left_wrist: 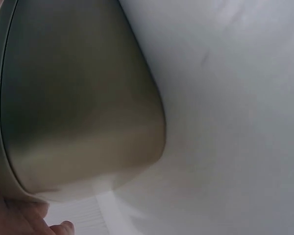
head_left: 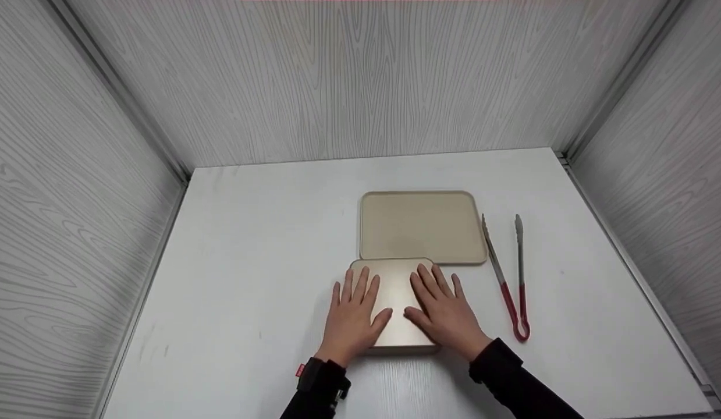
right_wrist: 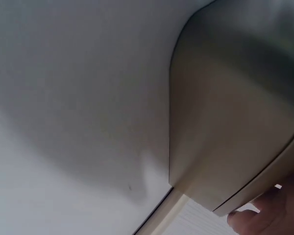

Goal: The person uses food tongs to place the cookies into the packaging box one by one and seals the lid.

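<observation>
A champagne-gold box (head_left: pixel 400 291) with rounded corners lies before me, its lid on and a thin seam running round its side. My left hand (head_left: pixel 351 320) rests on the left part of the lid, fingers straight and spread. On the right part lies my right hand (head_left: pixel 444 314), also with extended fingers, thumb toward the other thumb. The left wrist view shows the box's side wall (left_wrist: pixel 83 107) standing on the white table, with fingertips (left_wrist: pixel 32 215) at the lid's edge. In the right wrist view, fingers (right_wrist: pixel 269 213) reach along the lid rim above the wall (right_wrist: pixel 225 117).
Just behind the box lies a shallow beige tray (head_left: pixel 421 227), its near edge partly overlapped by the box in the head view. Right of the tray, metal tongs (head_left: pixel 521 273) with red handles lie spread. Grey wood-grain panels (head_left: pixel 360 81) enclose the white table (head_left: pixel 249 262) on three sides.
</observation>
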Demonstrator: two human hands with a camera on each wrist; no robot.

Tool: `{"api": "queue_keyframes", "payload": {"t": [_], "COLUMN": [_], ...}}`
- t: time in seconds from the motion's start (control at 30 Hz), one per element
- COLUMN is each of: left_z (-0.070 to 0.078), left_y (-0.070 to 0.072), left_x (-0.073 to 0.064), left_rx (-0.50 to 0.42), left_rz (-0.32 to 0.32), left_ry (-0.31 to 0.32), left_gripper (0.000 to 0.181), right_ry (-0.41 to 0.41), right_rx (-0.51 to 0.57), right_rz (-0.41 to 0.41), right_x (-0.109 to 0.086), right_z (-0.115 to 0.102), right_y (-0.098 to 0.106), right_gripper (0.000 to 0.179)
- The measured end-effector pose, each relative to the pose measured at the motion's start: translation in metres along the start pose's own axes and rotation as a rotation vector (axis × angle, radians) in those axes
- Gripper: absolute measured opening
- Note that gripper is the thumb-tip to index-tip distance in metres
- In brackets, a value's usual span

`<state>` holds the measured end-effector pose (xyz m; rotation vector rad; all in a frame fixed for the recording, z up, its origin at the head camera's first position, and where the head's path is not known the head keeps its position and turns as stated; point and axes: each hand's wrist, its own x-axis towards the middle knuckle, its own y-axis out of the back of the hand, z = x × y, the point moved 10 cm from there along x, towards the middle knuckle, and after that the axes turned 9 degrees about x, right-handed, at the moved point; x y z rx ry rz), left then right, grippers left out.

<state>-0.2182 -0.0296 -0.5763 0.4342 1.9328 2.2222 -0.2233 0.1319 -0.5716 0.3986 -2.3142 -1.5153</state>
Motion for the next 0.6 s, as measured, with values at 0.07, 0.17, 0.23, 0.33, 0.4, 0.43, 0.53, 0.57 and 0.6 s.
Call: {"api": "queue_keyframes", "payload": {"t": [0.07, 0.17, 0.23, 0.33, 0.4, 0.43, 0.53, 0.57, 0.6], "left_z": [-0.004, -0.011, -0.018, -0.029, -0.037, -0.041, -0.054, -0.058, -0.062], "left_y": [0.003, 0.008, 0.010, 0.014, 0.016, 0.017, 0.019, 0.019, 0.020], "left_x": [0.001, 0.002, 0.003, 0.004, 0.003, 0.003, 0.001, 0.000, -0.001], "left_rx": [-0.007, -0.011, -0.014, -0.025, -0.028, -0.029, -0.022, -0.020, -0.022], "left_rz": [0.005, 0.008, 0.014, 0.031, 0.040, 0.042, 0.039, 0.037, 0.036], "left_ry": [0.010, 0.034, 0.052, 0.082, 0.104, 0.115, 0.149, 0.159, 0.169], "left_gripper": [0.072, 0.072, 0.073, 0.073, 0.073, 0.074, 0.075, 0.075, 0.075], "right_ry": [-0.006, -0.018, -0.030, -0.061, -0.088, -0.102, -0.139, -0.149, -0.159], "right_rx": [-0.007, -0.015, -0.016, -0.030, -0.037, -0.040, -0.046, -0.055, -0.061], "right_rz": [0.018, 0.043, 0.052, 0.046, 0.039, 0.036, 0.035, 0.036, 0.038], "right_x": [0.000, 0.001, 0.001, 0.002, 0.002, 0.002, 0.001, 0.001, 0.000], "right_z": [0.003, 0.009, 0.013, 0.023, 0.031, 0.035, 0.047, 0.051, 0.055], "right_y": [0.003, 0.009, 0.013, 0.018, 0.021, 0.023, 0.029, 0.031, 0.033], "right_gripper": [0.073, 0.072, 0.071, 0.071, 0.070, 0.070, 0.070, 0.070, 0.071]}}
